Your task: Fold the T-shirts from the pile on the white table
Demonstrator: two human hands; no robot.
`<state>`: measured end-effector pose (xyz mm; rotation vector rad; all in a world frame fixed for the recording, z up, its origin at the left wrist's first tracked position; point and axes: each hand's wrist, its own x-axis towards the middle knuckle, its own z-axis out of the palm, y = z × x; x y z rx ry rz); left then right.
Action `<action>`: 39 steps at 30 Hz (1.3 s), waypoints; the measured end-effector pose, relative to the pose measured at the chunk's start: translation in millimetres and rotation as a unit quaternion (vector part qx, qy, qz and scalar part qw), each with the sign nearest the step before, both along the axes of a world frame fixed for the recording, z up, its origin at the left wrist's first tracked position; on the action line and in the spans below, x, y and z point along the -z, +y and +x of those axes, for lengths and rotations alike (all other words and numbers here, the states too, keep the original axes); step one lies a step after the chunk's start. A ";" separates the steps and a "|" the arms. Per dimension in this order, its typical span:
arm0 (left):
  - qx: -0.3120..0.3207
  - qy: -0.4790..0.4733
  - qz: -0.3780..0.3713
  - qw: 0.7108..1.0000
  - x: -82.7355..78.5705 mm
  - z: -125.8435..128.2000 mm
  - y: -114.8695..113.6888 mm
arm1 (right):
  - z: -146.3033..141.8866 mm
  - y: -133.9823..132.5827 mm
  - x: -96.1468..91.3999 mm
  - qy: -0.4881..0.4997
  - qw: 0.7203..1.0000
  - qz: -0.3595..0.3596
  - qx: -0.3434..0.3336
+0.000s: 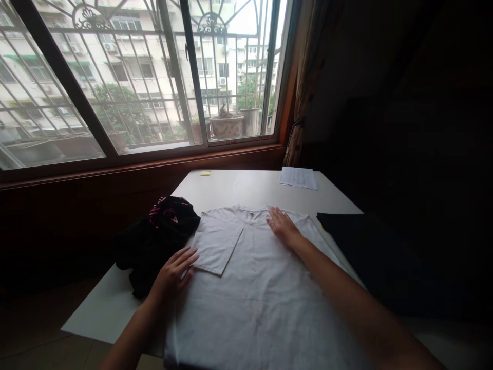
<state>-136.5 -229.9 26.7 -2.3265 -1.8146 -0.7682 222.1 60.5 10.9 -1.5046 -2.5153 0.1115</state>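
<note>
A white T-shirt [246, 303] lies spread on the white table [234, 185], its collar toward the window. The left sleeve [217, 241] is folded inward over the body of the shirt. My left hand [175, 272] rests at the shirt's left edge, fingertips by the folded sleeve, fingers stretched out. Near the collar, my right hand [283, 226] lies flat on the upper right of the shirt with its fingers extended. The right sleeve cannot be made out behind my forearm.
A crumpled black garment with pink print [169, 226] lies on the left of the table. Dark folded cloth [358, 241] is at the right edge. Papers [299, 178] and yellow sticky notes [205, 173] lie at the far end, below a barred window [154, 77].
</note>
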 end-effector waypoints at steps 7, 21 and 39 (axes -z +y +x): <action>0.020 0.079 -0.039 0.996 -12.0 26.6 65.0 | 76.1 -20.1 25.9 -0.049 0.992 0.030 0.112; -0.105 0.109 -0.165 0.975 28.1 34.5 163.2 | 80.7 -24.6 30.3 -0.053 0.987 -0.007 0.150; -0.129 0.119 -0.221 0.959 18.9 25.2 207.0 | 64.3 26.5 28.2 -0.063 0.985 -0.040 0.155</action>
